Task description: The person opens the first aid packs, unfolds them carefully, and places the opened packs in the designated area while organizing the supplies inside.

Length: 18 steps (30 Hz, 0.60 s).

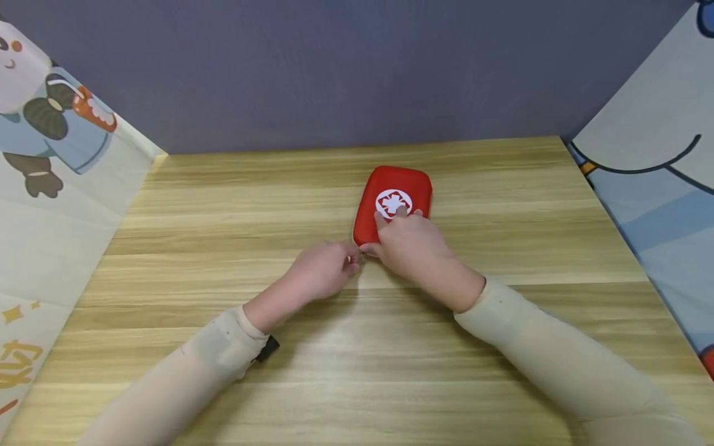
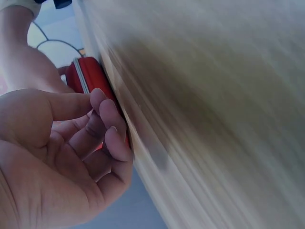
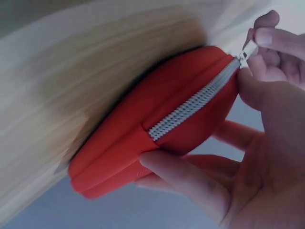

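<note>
A red zippered first-aid case lies flat on the wooden table, with a white round emblem on its lid. At its near left corner my left hand pinches the small metal zipper pull between thumb and forefinger. My right hand grips the near end of the case, fingers over the lid and side, thumb at the corner beside the slider. Silver zipper teeth run along the side in the right wrist view and look closed there. In the left wrist view, the left fingers hide part of the case.
The wood-grain table stretches around the case on all sides. A dark grey-blue panel stands along its back edge. Cartoon-printed sheets flank it left and right. A small black object sits at the left cuff.
</note>
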Each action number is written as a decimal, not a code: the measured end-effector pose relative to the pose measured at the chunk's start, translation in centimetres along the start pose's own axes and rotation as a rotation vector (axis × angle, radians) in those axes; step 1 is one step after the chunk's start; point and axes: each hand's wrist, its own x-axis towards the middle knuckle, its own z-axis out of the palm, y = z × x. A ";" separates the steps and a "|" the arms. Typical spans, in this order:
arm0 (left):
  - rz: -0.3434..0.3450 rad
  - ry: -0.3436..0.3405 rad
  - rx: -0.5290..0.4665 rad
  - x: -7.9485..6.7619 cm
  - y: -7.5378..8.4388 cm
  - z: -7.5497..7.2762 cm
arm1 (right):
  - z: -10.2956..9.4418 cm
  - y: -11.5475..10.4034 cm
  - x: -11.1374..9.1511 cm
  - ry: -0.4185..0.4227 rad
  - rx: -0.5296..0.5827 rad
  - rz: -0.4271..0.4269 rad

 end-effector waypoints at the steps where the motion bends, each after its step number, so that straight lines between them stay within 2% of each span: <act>1: 0.006 -0.001 0.007 0.1 0.2 0.1 | 0.1 -0.1 0.1 0.014 -0.008 -0.005; 5: 0.030 0.015 0.055 0.3 0.6 0.4 | 0.1 -0.4 0.4 0.058 -0.023 -0.015; 9: 0.011 0.046 0.109 0.4 0.7 0.5 | -0.2 -0.1 0.4 0.059 -0.016 -0.027; 13: -0.011 0.031 0.132 0.5 0.6 0.3 | -1.1 0.6 -0.1 -0.025 -0.029 -0.018; 18: -0.080 -0.026 0.128 1.0 -0.3 -0.5 | -2.1 1.3 -0.9 -0.161 -0.020 -0.016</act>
